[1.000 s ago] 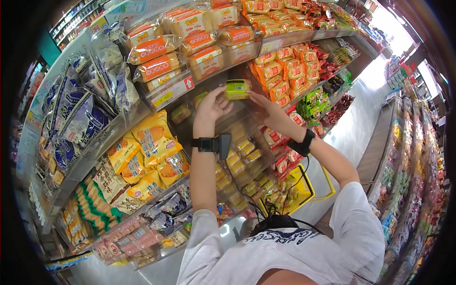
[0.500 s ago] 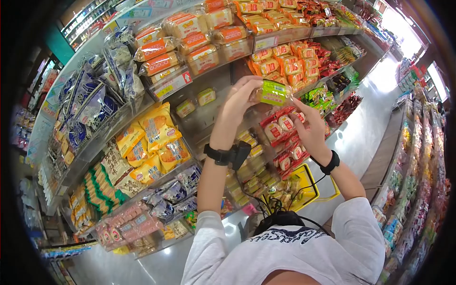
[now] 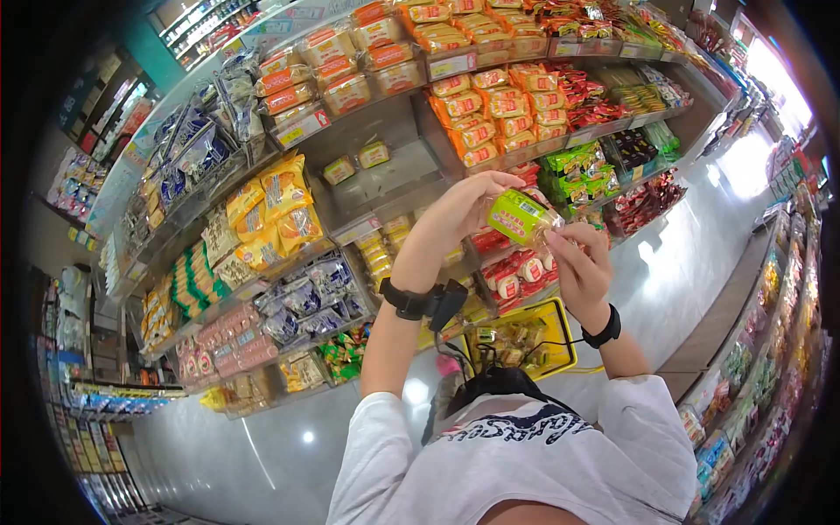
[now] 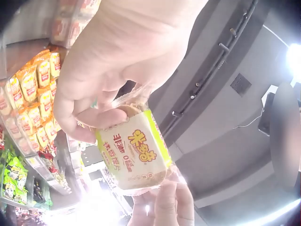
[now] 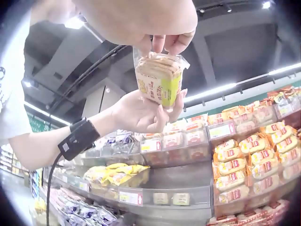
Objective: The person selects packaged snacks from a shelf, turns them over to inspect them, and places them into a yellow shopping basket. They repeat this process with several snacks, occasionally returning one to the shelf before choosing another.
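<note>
Both hands hold a small clear-wrapped packet of thin baked slices (image 3: 516,216) with a green and white label, out in front of the shelves. My left hand (image 3: 459,210) grips one end of it, with fingers curled over the wrapper in the left wrist view. At the other end, my right hand (image 3: 584,267) pinches the crimped wrapper edge between thumb and fingers. The right wrist view shows the stacked slices (image 5: 162,63) through the clear end. Two similar green-labelled packets (image 3: 339,170) lie in the shelf bin (image 3: 407,166) beyond the left hand.
A yellow shopping basket (image 3: 570,357) with several small packets stands low, below the hands. Yellow snack bags (image 3: 278,210) fill the bin at left, orange packs (image 3: 472,127) the bins ahead. Another stocked shelf (image 3: 744,350) runs along the right, across the aisle floor (image 3: 665,262).
The packet has come away from the shelf bin, toward the body and to the right. The left hand now grips one end and the right hand pinches the other. The view has shifted.
</note>
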Available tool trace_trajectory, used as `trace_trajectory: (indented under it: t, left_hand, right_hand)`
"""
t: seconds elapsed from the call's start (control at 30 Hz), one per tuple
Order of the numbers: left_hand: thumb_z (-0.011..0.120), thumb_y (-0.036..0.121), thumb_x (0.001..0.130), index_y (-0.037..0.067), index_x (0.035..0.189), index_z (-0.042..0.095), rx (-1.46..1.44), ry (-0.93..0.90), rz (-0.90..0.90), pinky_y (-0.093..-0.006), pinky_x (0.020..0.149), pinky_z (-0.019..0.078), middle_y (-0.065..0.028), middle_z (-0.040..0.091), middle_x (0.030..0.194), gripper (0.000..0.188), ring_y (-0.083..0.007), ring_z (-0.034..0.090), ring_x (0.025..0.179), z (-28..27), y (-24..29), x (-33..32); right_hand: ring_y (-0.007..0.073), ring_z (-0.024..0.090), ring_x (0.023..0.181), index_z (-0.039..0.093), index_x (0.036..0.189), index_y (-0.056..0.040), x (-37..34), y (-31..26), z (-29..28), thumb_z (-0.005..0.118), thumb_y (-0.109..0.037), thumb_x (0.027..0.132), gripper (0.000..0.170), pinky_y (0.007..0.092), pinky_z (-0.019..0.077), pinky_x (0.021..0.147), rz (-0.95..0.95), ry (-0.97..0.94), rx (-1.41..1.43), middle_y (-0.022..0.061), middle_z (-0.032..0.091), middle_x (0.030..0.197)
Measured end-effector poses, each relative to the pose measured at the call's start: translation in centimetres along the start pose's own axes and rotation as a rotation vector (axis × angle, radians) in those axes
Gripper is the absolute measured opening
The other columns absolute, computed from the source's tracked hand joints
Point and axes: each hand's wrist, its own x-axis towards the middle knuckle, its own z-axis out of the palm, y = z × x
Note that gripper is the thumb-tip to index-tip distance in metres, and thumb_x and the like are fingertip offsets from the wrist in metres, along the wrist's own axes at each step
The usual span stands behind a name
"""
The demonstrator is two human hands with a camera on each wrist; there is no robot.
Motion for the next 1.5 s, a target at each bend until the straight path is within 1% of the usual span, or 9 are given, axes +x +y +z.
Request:
trace_trajectory:
  t: [0.33,0.43,0.57,0.77,0.9,1.1,1.2,1.33,1.5]
  left_hand:
    - [0.037,0.010,0.087,0.000,0.120,0.045,0.146,-0.027,-0.142,-0.0295,0.083,0.0463,-0.0065,0.054,0.110,0.036,-0.0124,0.056,0.097,10.8,-7.9,2.4]
    - [0.036,0.010,0.087,0.000,0.121,0.045,0.113,-0.087,-0.223,-0.0297,0.082,0.0467,-0.0056,0.054,0.108,0.036,-0.0118,0.056,0.095,12.8,-11.3,3.4]
    - [0.036,0.011,0.088,0.002,0.118,0.047,0.110,0.056,-0.296,-0.0294,0.078,0.0478,-0.0045,0.055,0.103,0.033,-0.0115,0.055,0.092,17.1,-13.3,3.0]
    - [0.036,0.016,0.091,0.005,0.117,0.048,0.136,-0.046,-0.306,-0.0336,0.076,0.0510,-0.0088,0.052,0.107,0.030,-0.0189,0.058,0.087,18.3,-18.4,4.6]
    - [0.037,0.024,0.094,0.003,0.118,0.047,0.192,-0.025,-0.432,-0.0364,0.077,0.0518,-0.0107,0.055,0.107,0.033,-0.0222,0.061,0.086,20.3,-18.7,3.4]
    - [0.039,0.034,0.095,0.000,0.124,0.041,0.094,-0.054,-0.401,-0.0329,0.075,0.0512,-0.0143,0.052,0.117,0.045,-0.0232,0.064,0.077,20.5,-18.5,0.0]
    - [0.042,0.041,0.092,-0.002,0.123,0.039,0.284,-0.094,-0.234,-0.0244,0.061,0.0479,-0.0137,0.053,0.111,0.053,-0.0203,0.065,0.070,22.8,-16.8,-3.3]
    - [0.047,0.039,0.091,0.001,0.118,0.045,0.620,-0.100,-0.320,-0.0248,0.069,0.0480,-0.0064,0.056,0.099,0.046,-0.0124,0.061,0.070,23.2,-15.8,-8.4]
    - [0.064,0.047,0.077,0.000,0.115,0.047,0.990,-0.117,-0.208,-0.0282,0.067,0.0480,-0.0106,0.061,0.092,0.063,-0.0165,0.061,0.075,23.0,-14.3,-15.1]
  right_hand:
    - [0.0219,0.056,0.081,0.062,0.090,0.0011,-6.6,4.3,-10.6,0.058,0.008,0.076,0.016,0.0304,0.0448,0.074,0.435,0.211,0.204,0.0116,0.060,0.088]
    - [0.0229,0.054,0.087,0.055,0.093,0.0013,-9.3,5.4,-12.7,0.051,0.009,0.080,0.015,0.0305,0.0431,0.079,0.372,0.249,0.296,0.0140,0.057,0.094]
    - [0.0229,0.051,0.093,0.049,0.094,-0.0005,-12.4,6.1,-14.8,0.046,0.008,0.083,0.014,0.0294,0.0402,0.083,0.449,0.227,0.302,0.0146,0.052,0.101]
    - [0.0195,0.050,0.093,0.047,0.094,-0.0013,-15.2,5.8,-18.5,0.042,0.001,0.088,0.008,0.0273,0.0394,0.081,0.551,0.277,0.280,0.0126,0.051,0.100]
    - [0.0158,0.048,0.089,0.045,0.095,-0.0021,-17.0,5.1,-20.1,0.039,-0.004,0.091,0.008,0.0263,0.0393,0.079,0.662,0.294,0.385,0.0104,0.050,0.098]
    - [0.0126,0.046,0.083,0.043,0.094,-0.0026,-19.2,2.3,-19.9,0.038,-0.009,0.094,0.008,0.0242,0.0386,0.076,0.752,0.312,0.314,0.0075,0.049,0.094]
    - [0.0114,0.046,0.083,0.043,0.094,-0.0027,-20.4,0.5,-19.2,0.037,-0.011,0.095,0.010,0.0246,0.0385,0.073,0.858,0.305,0.283,0.0061,0.050,0.092]
    - [0.0141,0.051,0.077,0.044,0.096,-0.0031,-20.8,-3.3,-17.9,0.036,-0.013,0.095,0.013,0.0276,0.0400,0.067,0.827,0.262,0.187,0.0075,0.053,0.086]
    - [0.0247,0.056,0.070,0.046,0.098,-0.0021,-19.7,-9.1,-15.8,0.036,-0.014,0.094,0.016,0.0318,0.0427,0.062,0.751,0.069,0.154,0.0139,0.055,0.079]
